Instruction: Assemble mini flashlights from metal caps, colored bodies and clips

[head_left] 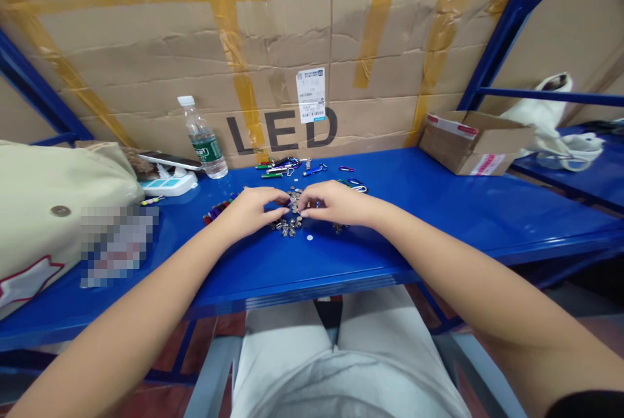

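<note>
A: Since both hands meet over the blue bench (439, 236), what lies to their left?

B: A canvas bag (49, 223) slumps at the far left, then a white power strip (170, 184) with a phone (168, 160) lying behind it. A water bottle (202, 138) stands near the wall of cardboard, and a cluster of coloured sticks (218, 210) sits just beside the left hand (253, 210).

A: How do the hands stand?

B: Narrow, and almost meeting. The left fingertips (285, 198) and right fingertips (305, 205) sit over a heap of small metal fittings (292, 213) in the middle of the bench. Whether either pinches a piece, I can't tell.

A: What works best with parts that small?

B: A light fingertip pinch, one piece at a time, rather than flat fingers pushing through the heap.

A: And further right?

B: A smaller clump of fittings (338, 228) lies under the right hand (341, 203), with small coloured torches (273, 171) and clips (314, 169) behind, then a cardboard box (472, 142).
</note>
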### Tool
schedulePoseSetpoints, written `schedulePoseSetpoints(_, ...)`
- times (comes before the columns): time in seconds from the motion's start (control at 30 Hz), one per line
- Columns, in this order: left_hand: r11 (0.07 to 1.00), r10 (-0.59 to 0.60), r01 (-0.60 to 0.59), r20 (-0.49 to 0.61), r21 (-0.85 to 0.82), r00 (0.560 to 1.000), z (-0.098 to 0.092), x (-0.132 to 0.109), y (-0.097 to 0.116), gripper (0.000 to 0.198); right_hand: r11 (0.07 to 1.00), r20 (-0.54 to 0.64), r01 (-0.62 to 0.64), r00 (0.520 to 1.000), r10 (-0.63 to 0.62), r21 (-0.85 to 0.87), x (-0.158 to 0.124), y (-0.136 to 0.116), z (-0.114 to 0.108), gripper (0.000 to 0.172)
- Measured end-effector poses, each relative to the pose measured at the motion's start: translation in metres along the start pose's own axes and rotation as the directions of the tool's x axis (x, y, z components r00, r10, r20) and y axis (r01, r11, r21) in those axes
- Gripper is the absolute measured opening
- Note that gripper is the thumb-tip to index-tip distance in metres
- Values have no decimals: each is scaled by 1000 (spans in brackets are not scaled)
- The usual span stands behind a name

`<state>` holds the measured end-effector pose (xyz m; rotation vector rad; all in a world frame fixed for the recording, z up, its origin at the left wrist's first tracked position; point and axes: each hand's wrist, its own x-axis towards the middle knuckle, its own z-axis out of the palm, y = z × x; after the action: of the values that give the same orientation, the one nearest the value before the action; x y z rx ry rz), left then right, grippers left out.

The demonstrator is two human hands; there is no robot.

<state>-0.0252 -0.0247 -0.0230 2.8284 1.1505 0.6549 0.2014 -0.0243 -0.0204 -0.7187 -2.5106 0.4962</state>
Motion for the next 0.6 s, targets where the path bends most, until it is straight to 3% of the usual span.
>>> schedulePoseSetpoints(0.1, 1000, 18, -18, 15, -4, 1000, 0, 0, 1, 27, 985, -97, -104, 988, 118, 139, 0, 5, 0, 10)
schedulePoseSetpoints(0.27, 999, 49, -49, 20, -6, 999, -1, 0, 2, 27, 962, -121, -155, 975, 185, 223, 3, 9, 7, 25)
schedulePoseSetpoints(0.6, 996, 85, -85, 28, -23, 996, -1, -1, 4, 32, 990, -99, -125, 988, 118, -70, 3, 15, 6, 34)
